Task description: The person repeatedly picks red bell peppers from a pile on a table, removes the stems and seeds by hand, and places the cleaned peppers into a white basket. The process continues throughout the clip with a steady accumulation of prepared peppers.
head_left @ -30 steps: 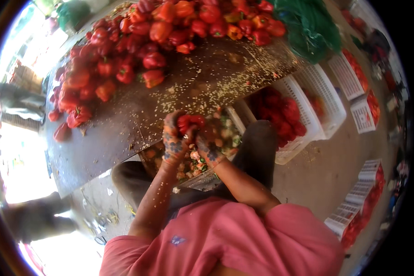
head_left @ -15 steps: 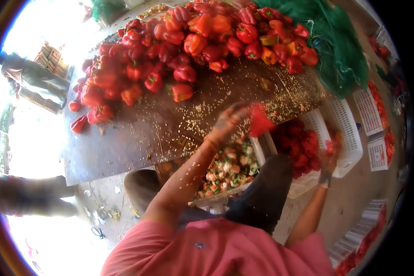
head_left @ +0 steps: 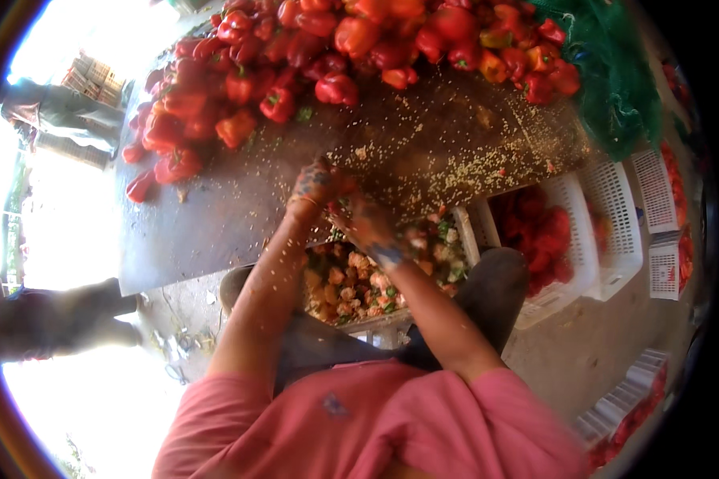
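Above the table's near edge my two hands come together. My left hand (head_left: pixel 315 185) is closed around a red bell pepper (head_left: pixel 344 184), mostly hidden by the fingers. Just beside it, my right hand (head_left: pixel 367 222) has its fingers curled in toward the pepper; blur hides what they grip. Under my forearms, between my knees, stands a crate (head_left: pixel 465 231) of pale pepper cores (head_left: pixel 353 279) with green stems. A big heap of red bell peppers (head_left: pixel 335 88) covers the far part of the brown table (head_left: pixel 216 231), which is strewn with seeds.
Right of my knee, a white crate (head_left: pixel 585 239) holds red peppers (head_left: pixel 535 239); another white crate (head_left: pixel 621 231) adjoins it. More filled crates (head_left: pixel 655 191) line the far right. Green netting (head_left: pixel 615 88) hangs at the table's right corner. Other people (head_left: pixel 64 112) stand at the left.
My left hand has moved left, away from the crates, and the blurred red piece beside it is gone. My right hand came from the white crate to meet it. A near pepper has left the table.
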`<state>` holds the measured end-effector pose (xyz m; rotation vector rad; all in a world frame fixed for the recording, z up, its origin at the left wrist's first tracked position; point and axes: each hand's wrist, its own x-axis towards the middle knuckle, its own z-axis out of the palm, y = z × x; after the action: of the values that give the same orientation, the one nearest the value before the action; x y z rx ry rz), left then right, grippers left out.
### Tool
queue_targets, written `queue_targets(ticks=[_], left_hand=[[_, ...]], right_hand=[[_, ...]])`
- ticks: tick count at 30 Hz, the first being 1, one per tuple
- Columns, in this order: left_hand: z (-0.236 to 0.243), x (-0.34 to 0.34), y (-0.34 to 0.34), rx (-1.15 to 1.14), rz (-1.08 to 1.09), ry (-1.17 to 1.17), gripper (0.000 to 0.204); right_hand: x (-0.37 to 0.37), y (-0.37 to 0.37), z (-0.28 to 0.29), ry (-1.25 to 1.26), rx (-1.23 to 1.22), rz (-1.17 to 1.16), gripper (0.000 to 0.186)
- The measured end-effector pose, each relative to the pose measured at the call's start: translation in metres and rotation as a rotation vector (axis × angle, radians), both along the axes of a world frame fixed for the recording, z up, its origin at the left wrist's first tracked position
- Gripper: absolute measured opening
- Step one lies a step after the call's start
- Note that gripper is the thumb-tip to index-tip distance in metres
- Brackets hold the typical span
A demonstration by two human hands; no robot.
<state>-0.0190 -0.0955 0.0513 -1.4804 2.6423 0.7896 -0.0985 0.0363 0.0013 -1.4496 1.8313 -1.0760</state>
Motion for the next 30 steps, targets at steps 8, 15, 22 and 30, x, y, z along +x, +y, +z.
queue_targets(ticks=[8, 15, 22, 30], left_hand=[[-0.07, 0.013, 0.008, -0.536, -0.067, 0.448, 0.037], [-0.062, -0.067, -0.003, -0.504, 0.143, -0.038, 0.06], [-0.006, -0.072, -0.001, 0.047, 0.275, 0.275, 0.052], [-0.021, -0.051, 0.119, 0.166, -0.003, 1.149, 0.035]], right_hand=[[-0.001, -0.024, -0.092, 0.688, -0.056, -0.023, 0.042], [-0.025, -0.002, -0.076, 0.416, -0.005, -0.201, 0.022], [-0.032, 0.101, -0.105, -0.743, -0.292, -0.174, 0.032], [-0.028, 0.069, 0.011, -0.715, -0.254, -0.403, 0.048]])
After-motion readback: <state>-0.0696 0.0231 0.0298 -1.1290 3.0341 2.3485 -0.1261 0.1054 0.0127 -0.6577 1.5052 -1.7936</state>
